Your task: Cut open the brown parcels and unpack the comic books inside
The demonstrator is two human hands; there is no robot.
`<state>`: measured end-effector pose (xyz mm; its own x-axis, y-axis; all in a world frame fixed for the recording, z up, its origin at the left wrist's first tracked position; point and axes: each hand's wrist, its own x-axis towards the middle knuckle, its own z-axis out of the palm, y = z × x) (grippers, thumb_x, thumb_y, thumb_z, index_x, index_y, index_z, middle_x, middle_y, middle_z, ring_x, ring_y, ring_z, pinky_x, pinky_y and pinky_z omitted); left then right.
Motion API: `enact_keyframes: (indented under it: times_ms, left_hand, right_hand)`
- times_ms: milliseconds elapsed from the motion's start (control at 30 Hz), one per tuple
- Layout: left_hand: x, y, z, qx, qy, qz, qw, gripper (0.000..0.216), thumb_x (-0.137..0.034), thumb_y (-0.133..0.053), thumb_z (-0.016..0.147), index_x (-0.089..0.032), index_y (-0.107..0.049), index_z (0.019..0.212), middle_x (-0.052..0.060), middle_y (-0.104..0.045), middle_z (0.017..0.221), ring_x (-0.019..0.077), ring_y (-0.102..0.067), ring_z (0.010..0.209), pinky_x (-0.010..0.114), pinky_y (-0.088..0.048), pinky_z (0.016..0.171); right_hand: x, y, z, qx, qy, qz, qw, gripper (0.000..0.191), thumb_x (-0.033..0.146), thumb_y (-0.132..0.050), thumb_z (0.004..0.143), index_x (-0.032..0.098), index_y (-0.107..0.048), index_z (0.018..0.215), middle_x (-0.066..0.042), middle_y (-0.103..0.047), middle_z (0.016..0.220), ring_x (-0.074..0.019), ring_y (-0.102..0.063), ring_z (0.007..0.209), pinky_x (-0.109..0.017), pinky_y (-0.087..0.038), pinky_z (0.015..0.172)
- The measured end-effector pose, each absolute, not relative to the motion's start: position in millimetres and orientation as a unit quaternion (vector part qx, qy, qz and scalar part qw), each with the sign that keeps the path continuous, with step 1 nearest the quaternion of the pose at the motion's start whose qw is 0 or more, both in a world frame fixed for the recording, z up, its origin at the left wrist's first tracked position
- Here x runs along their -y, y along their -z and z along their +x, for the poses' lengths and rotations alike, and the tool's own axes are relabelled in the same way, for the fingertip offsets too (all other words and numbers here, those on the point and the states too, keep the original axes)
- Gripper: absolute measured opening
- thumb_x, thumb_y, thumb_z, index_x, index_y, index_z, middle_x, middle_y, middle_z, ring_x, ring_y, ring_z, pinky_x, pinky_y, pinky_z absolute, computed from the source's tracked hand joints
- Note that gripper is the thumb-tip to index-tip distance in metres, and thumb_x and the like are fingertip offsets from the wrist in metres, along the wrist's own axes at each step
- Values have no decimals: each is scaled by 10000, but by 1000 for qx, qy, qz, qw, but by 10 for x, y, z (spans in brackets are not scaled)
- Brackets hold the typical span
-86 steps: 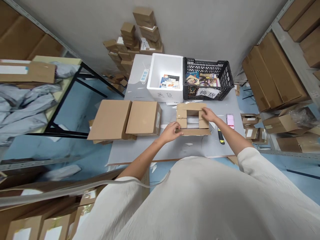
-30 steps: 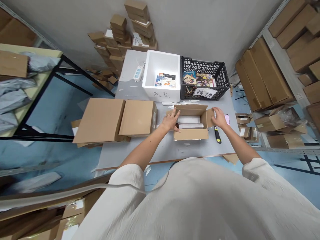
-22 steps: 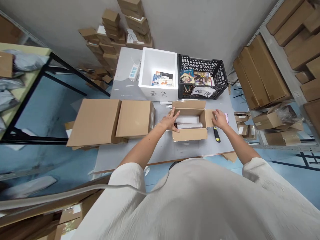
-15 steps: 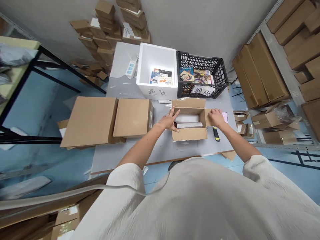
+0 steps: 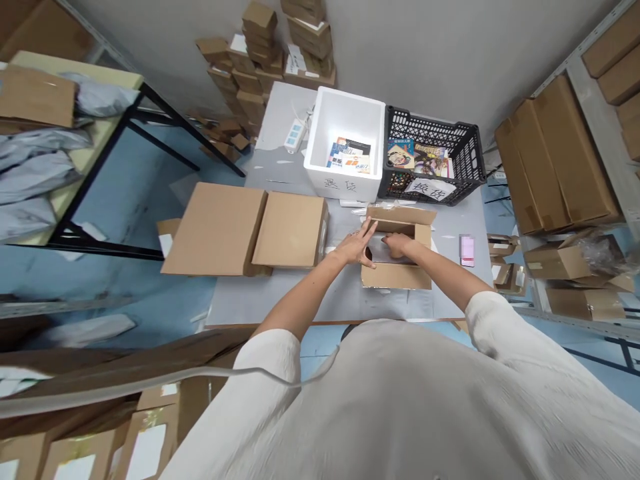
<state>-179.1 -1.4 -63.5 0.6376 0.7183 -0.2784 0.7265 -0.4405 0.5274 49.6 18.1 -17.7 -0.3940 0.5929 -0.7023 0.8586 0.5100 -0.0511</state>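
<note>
A small open cardboard box [image 5: 397,277] sits on the grey table, its flaps folded outward. My left hand [image 5: 356,248] spans the box's left end, thumb and fingers spread apart and touching its edges. My right hand [image 5: 399,245] reaches inside the box with its fingers curled closed, near the pale contents. Whatever those fingers hold, if anything, is hidden, and the contents are largely covered by the hand and forearm.
Two closed cardboard boxes [image 5: 215,230] stand on the left. Behind are a white foam bin [image 5: 345,183] and a black crate [image 5: 433,120], both with books inside. A phone [image 5: 467,251] lies on the right. A power strip [image 5: 295,135] is at the back.
My right hand has left the right flap and gone into the box, its forearm now crossing the right end. The yellow-black cutter no longer shows on the table. The view has shifted left.
</note>
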Motion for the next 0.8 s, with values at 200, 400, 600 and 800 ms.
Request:
enact_keyframes:
  times_ms: [200, 400, 600, 800]
  left_hand:
    - [36, 741, -1799, -414, -26, 853, 316, 1751, -878, -927, 692, -215, 193, 1864, 321, 251, 1891, 575, -404, 1694, 576, -410, 1309]
    - [45, 794, -1822, -404, -47, 855, 323, 1763, -867, -941, 685, -194, 182, 1866, 333, 196, 1904, 575, -429, 1681, 563, -445, 1288]
    - [4, 715, -1918, -396, -45, 856, 328, 1766, -876, -935, 689, -186, 189, 1864, 331, 153, 1917, 567, -458, 1666, 549, -479, 1270]
    - [-71, 544, -1977, -404, 17, 857, 318, 1755, -865, -940, 690, -224, 197, 1864, 288, 211, 1917, 554, -462, 1668, 519, -486, 1264]
  right_hand:
    - [-293, 632, 353, -792, 226, 480, 304, 972, 332, -930, 850, 205, -508, 1715, -242, -473, 1787, -427, -501, 1616, -503, -453, 1297]
    - [-262, 864, 269, -774, 243, 509, 287, 1113, 333, -948, 828, 197, -390, 1780, -256, -475, 1787, -431, -471, 1636, -524, -398, 1333]
    - [-227, 846, 265, -776, 235, 499, 306, 1087, 345, -917, 882, 262, -349, 1804, -245, -419, 1807, -419, -485, 1615, -494, -447, 1279]
    - [-227, 703, 144, -820, 203, 411, 344, 871, 284, -791, 992, 300, -440, 1789, -246, -396, 1834, -442, -440, 1655, -579, -472, 1266]
